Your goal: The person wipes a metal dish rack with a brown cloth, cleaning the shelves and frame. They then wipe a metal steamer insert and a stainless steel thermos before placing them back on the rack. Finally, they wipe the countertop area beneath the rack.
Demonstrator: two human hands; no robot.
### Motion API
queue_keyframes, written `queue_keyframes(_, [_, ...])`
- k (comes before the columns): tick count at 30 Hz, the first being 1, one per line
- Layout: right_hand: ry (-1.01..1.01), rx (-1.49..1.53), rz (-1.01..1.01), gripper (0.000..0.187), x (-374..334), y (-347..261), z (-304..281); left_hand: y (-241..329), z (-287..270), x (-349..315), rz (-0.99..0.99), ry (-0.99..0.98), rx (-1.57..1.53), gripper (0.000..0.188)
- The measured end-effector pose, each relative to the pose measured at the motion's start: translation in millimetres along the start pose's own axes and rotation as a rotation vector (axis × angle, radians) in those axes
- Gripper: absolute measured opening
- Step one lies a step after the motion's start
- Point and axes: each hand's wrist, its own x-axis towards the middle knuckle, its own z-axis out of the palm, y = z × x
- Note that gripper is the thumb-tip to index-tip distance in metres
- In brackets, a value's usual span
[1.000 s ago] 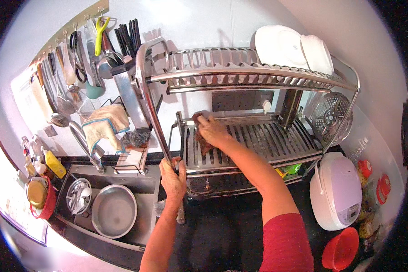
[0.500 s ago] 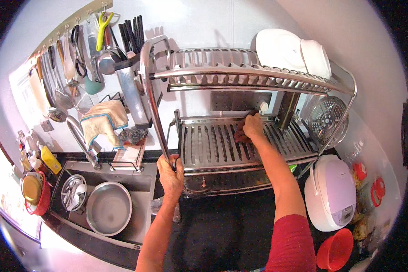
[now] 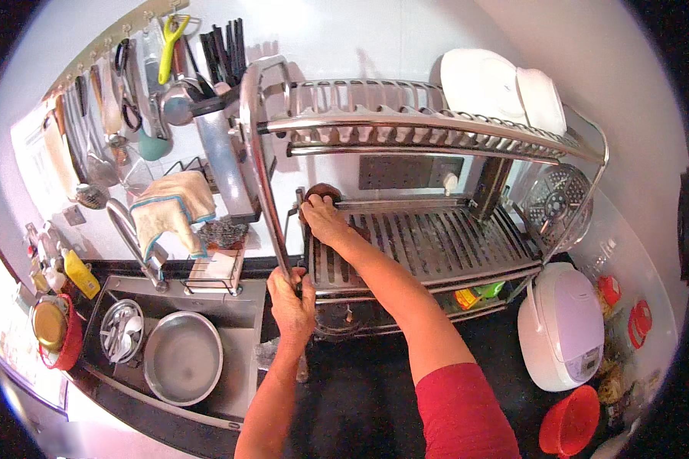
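A two-tier metal dish rack (image 3: 429,241) stands in front of me, its lower slatted shelf bare of dishes. My left hand (image 3: 292,302) is closed round the rack's front left post, near the lower shelf's corner. At the back left corner of that shelf, my right hand (image 3: 325,219) presses a dark brown cloth (image 3: 325,190) against the frame. Its fingers are bent over the cloth and partly hide it. White plates (image 3: 482,84) stand at the right end of the upper tier.
To the left, a sink (image 3: 241,344) holds a metal basin (image 3: 184,358) and a colander of cutlery (image 3: 122,330). A rice cooker (image 3: 563,325) and a red basket (image 3: 570,421) stand at right. Utensils hang on the wall; a beige cloth (image 3: 172,206) drapes near the tap.
My right hand has carried the cloth left, from the back middle of the lower shelf to its back left corner. My left hand keeps its hold on the post.
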Motion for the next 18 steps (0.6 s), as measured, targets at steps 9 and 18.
queue_keyframes(9, [-0.063,-0.320,0.285,0.014,-66,95,-73,-3,7,-3,0.004,0.003,0.003,0.018])
queue_keyframes(18, [-0.129,-0.276,0.546,0.023,-142,165,-143,-15,10,-3,0.036,0.002,-0.008,0.020])
